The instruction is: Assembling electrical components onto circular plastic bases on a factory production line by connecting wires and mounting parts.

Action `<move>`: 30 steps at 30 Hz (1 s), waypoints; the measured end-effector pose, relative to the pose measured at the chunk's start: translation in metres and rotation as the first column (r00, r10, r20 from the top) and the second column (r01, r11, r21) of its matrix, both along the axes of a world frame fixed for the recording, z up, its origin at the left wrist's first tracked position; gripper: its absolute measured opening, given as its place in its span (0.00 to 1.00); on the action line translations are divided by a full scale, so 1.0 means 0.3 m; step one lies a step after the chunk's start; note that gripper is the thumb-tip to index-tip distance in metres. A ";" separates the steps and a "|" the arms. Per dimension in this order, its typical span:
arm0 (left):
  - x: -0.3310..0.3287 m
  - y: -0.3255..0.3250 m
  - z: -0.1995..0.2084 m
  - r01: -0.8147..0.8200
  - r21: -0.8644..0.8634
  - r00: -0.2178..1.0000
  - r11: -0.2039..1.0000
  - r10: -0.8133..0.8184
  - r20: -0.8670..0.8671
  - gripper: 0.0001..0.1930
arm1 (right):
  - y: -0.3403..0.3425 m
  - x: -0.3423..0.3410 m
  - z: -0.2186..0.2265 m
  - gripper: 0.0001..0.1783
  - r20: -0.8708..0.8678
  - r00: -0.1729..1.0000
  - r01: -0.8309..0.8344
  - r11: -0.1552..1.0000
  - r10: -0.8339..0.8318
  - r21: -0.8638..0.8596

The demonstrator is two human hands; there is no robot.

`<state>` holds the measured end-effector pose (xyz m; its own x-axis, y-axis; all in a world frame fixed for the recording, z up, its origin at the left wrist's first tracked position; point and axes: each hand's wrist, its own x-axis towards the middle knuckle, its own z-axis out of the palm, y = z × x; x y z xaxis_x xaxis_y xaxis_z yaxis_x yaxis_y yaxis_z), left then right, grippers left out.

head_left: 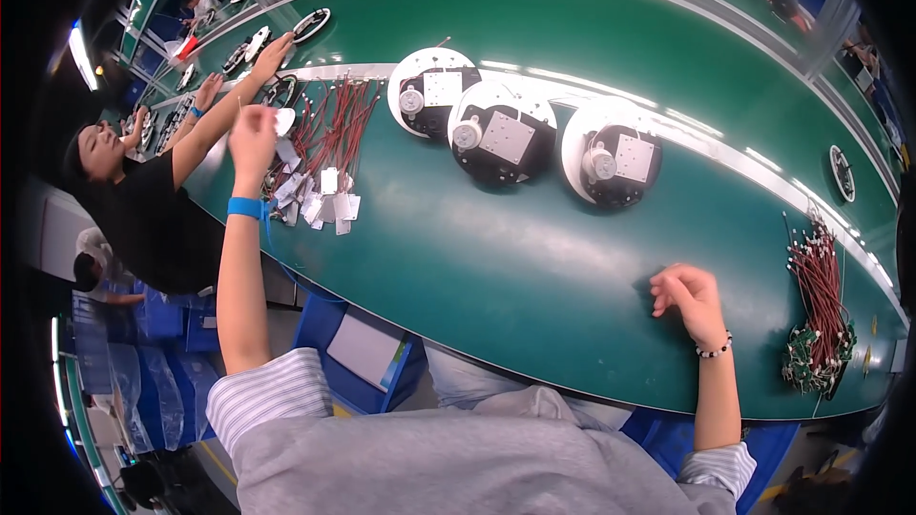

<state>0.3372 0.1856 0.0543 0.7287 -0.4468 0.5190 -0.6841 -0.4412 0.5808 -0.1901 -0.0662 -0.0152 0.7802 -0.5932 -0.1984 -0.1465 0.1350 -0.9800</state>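
Observation:
My left hand [253,138], with a blue wrist strap, is raised at the left end of the table beside a pile of red-wired parts [334,133]. Its fingers are pinched together and slightly blurred; I cannot make out what is between them. Flat silvery-white plates [329,202] lie at the near end of those wires. Over the near right of the tabletop hovers my right hand [689,300], wearing a beaded bracelet. Its fingers are loosely curled and apart, with nothing visible in them.
Three round white-and-black units, left [434,91], middle [506,138] and right [615,157], stand along the green table's [458,257] far side. At right lies a red wire bundle [816,267] with green circuit boards [816,362]. A co-worker's arm [224,114] reaches across at left.

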 end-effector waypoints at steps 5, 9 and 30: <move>-0.112 -0.041 0.036 -0.001 -0.014 0.784 1.000 -0.009 -0.621 0.07 | 0.004 -0.013 -0.002 0.10 0.005 1.000 0.013 1.000 -0.013 0.013; -0.065 0.028 0.015 -0.009 0.198 0.831 0.980 0.118 -0.543 0.07 | 0.012 0.014 -0.014 0.10 0.001 1.000 -0.017 1.000 0.017 0.012; -0.851 -0.472 -0.043 0.571 -0.610 -0.062 0.550 -0.711 -0.700 0.12 | -0.251 -0.599 0.225 0.06 -0.182 0.237 -0.201 0.135 -0.954 -0.970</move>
